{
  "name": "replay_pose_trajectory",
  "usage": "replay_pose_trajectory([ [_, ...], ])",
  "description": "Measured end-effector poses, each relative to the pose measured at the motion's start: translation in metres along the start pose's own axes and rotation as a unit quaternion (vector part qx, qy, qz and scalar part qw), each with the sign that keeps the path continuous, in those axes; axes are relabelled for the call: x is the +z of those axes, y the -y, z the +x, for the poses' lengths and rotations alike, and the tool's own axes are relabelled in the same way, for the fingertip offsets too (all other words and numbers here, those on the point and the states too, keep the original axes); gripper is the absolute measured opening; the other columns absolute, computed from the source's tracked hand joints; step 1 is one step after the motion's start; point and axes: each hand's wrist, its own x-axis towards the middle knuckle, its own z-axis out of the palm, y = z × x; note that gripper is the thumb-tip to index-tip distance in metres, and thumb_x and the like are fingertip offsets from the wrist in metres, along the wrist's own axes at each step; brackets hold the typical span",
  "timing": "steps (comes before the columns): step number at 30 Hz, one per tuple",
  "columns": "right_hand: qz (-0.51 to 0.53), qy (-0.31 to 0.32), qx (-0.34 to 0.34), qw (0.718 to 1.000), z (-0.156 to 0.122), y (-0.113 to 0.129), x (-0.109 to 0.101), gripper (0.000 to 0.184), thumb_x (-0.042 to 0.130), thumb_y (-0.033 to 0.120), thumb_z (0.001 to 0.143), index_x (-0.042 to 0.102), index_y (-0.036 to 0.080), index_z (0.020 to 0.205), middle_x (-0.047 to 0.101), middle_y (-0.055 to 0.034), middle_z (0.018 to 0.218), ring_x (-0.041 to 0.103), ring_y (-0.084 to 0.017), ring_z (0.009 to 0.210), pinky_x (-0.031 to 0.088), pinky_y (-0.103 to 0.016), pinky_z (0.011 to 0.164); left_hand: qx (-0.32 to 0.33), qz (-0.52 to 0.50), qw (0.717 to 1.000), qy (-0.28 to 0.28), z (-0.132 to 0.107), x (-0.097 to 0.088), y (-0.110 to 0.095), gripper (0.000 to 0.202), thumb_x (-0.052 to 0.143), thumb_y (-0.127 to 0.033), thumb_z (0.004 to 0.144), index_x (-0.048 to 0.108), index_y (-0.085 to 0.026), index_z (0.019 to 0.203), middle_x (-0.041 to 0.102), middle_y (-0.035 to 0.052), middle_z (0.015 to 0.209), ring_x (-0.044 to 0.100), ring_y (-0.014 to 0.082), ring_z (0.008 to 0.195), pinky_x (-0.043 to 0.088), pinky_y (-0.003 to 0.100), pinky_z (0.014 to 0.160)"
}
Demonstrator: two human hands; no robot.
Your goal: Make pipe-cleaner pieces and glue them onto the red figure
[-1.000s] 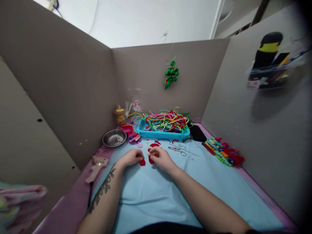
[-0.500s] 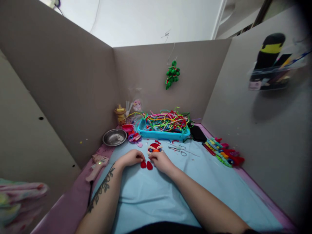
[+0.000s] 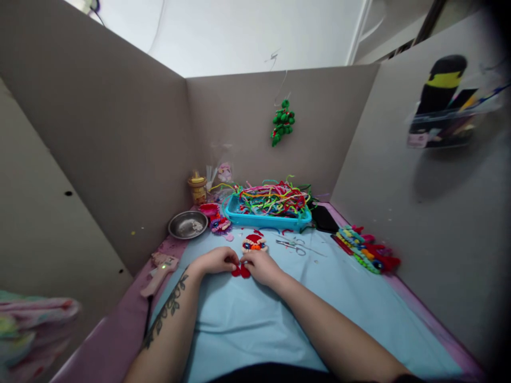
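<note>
Two careful pinches, just in front of the round face piece (image 3: 254, 239): the left hand (image 3: 216, 260) grips the left red piece (image 3: 236, 272), the right hand (image 3: 262, 266) the right red piece (image 3: 245, 272). On the blue surface (image 3: 319, 303) right of the face piece lie scissors (image 3: 291, 246); behind it, a tray (image 3: 267, 219) of coloured strands; left of it, a metal bowl (image 3: 181, 227); farther left and nearer, a pink glue gun (image 3: 158, 277).

Blue tbl cloth (image 3: 263, 324) w/ scissors (image 3: 294, 247), tray (image 3: 267, 220), crochet pc (image 3: 254, 239)
</note>
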Motion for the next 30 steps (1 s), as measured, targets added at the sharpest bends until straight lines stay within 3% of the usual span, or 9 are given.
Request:
replay_pose_trajectory([
  [3,-0.002,-0.001,-0.001,1.000,-0.001,0.000,0.000,0.025,0.053,0.010,0.072,0.072,0.023,0.084,0.071,-0.0045,0.086,0.061,-0.020,0.086,0.042,-0.027,0.076,0.026,0.013,1.000,0.003,-0.002,-0.001,0.000,0.018,0.064,-0.017,0.062,0.067,-0.016,0.080,0.065,0.0019,0.080,0.055,0.0160,0.076,0.041,0.022,0.067],
  [7,0.031,-0.032,-0.007,0.999,-0.001,-0.003,0.002,0.024,0.053,0.011,0.072,0.071,0.022,0.081,0.071,-0.0049,0.088,0.062,-0.020,0.087,0.042,-0.028,0.078,0.005,-0.049,0.999,-0.007,-0.003,-0.003,0.003,0.014,0.064,-0.018,0.063,0.064,-0.015,0.077,0.062,-0.0003,0.069,0.054,0.0135,0.065,0.040,0.021,0.059],
  [11,0.130,-0.081,0.032,0.988,0.001,-0.001,0.001,0.018,0.052,0.015,0.073,0.069,0.020,0.075,0.070,-0.0033,0.076,0.062,-0.017,0.071,0.044,-0.027,0.068,0.040,-0.101,0.988,-0.110,-0.001,-0.005,0.001,0.012,0.063,-0.023,0.070,0.063,-0.013,0.076,0.065,0.0027,0.073,0.058,0.0142,0.067,0.044,0.023,0.064],
  [13,0.242,-0.078,0.089,0.963,0.003,0.003,-0.001,0.015,0.052,0.020,0.071,0.066,0.018,0.075,0.067,-0.0016,0.067,0.057,-0.013,0.053,0.043,-0.024,0.052,0.074,-0.109,0.976,-0.172,-0.001,-0.006,-0.004,0.014,0.062,-0.027,0.073,0.064,-0.013,0.076,0.066,0.0052,0.076,0.060,0.0152,0.070,0.046,0.025,0.067],
  [16,0.425,-0.046,0.162,0.890,0.003,0.010,-0.005,0.019,0.054,0.032,0.069,0.059,0.016,0.078,0.064,0.0002,0.064,0.044,-0.006,0.034,0.029,-0.019,0.034,0.127,-0.083,0.957,-0.246,-0.002,-0.005,-0.014,0.019,0.060,-0.032,0.078,0.067,-0.014,0.074,0.069,0.0087,0.082,0.062,0.0169,0.077,0.048,0.028,0.074],
  [18,0.500,-0.043,0.180,0.846,0.003,0.013,-0.009,0.025,0.058,0.036,0.063,0.055,0.015,0.077,0.064,0.0002,0.063,0.041,-0.005,0.031,0.023,-0.017,0.030,0.146,-0.063,0.949,-0.272,-0.003,-0.005,-0.019,0.023,0.058,-0.035,0.080,0.069,-0.016,0.073,0.070,0.0099,0.084,0.064,0.0179,0.079,0.048,0.029,0.078],
  [20,0.538,-0.045,0.190,0.820,0.003,0.014,-0.012,0.029,0.063,0.034,0.058,0.053,0.015,0.077,0.063,0.0008,0.060,0.040,-0.004,0.031,0.020,-0.016,0.029,0.153,-0.053,0.946,-0.282,-0.004,-0.005,-0.021,0.026,0.058,-0.038,0.080,0.070,-0.017,0.073,0.071,0.0105,0.084,0.064,0.0185,0.080,0.049,0.030,0.078],
  [23,0.558,-0.037,0.201,0.804,0.002,0.013,-0.013,0.031,0.066,0.029,0.054,0.051,0.015,0.078,0.060,0.0033,0.055,0.040,-0.004,0.032,0.018,-0.015,0.029,0.159,-0.050,0.942,-0.290,-0.003,-0.003,-0.020,0.027,0.058,-0.040,0.080,0.070,-0.017,0.072,0.072,0.0108,0.085,0.065,0.0187,0.080,0.050,0.030,0.077],
  [30,0.570,-0.054,0.196,0.796,0.004,0.011,-0.009,0.029,0.065,0.022,0.052,0.048,0.017,0.076,0.048,0.0098,0.043,0.038,-0.005,0.032,0.017,-0.015,0.031,0.169,-0.067,0.943,-0.280,-0.001,-0.001,-0.020,0.022,0.059,-0.034,0.080,0.070,-0.016,0.072,0.071,0.0112,0.085,0.065,0.0181,0.079,0.050,0.029,0.075],
])
